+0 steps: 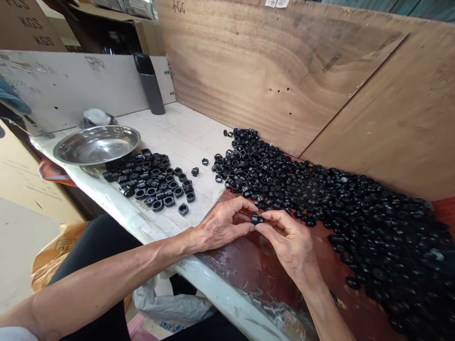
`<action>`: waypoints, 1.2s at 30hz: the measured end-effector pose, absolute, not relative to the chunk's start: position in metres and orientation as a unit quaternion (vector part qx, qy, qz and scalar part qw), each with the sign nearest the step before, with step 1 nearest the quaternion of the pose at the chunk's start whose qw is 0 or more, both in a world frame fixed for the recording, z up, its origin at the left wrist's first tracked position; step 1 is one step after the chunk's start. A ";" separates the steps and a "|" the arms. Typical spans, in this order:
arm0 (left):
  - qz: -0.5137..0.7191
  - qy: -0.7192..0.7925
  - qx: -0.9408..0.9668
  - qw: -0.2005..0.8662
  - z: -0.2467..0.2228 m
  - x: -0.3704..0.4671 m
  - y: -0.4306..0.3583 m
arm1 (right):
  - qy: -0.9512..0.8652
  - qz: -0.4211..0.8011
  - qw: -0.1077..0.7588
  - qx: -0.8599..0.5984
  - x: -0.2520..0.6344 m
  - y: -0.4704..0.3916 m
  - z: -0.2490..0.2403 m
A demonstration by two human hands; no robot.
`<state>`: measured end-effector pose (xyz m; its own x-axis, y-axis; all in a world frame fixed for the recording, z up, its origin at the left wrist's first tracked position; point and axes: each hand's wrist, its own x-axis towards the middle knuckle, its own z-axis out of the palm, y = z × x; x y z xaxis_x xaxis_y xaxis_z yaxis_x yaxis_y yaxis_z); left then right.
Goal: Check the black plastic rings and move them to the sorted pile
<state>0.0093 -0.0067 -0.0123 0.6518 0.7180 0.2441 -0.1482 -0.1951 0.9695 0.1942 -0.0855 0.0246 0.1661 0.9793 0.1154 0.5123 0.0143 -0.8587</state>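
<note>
Small black plastic ring, pinched between the fingertips of both hands, just above the reddish-brown part of the worktop. Left hand curled, thumb and forefinger closed on the ring's left side, other fingers tucked loosely beneath. Right hand likewise closed on the ring's right end with thumb and forefinger, remaining fingers bent and resting near the worktop surface. Both forearms bare, reaching in from the lower edge.

Just beyond the hands, a large heap of black rings, spread from the middle of the worktop to the right edge, lying against the plywood wall. To the left, well apart from the heap, a smaller cluster of black rings on the white tiled part of the worktop, a few stray rings between the two groups. Just behind the smaller cluster, a shallow steel bowl at the worktop's edge. Farther back, a dark grey cylindrical flask, upright in the corner against a grey panel. Cardboard boxes above at upper left.
</note>
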 end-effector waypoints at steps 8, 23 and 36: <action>0.422 0.175 0.765 0.454 -0.004 0.007 -0.002 | -0.648 0.144 0.386 -0.640 0.192 -0.086 0.023; 0.412 0.180 0.720 0.528 -0.007 0.010 -0.003 | -0.674 0.151 0.414 -0.593 0.192 -0.087 0.023; 0.412 0.200 0.721 0.520 -0.007 0.010 -0.003 | -0.694 0.142 0.370 -0.601 0.189 -0.087 0.026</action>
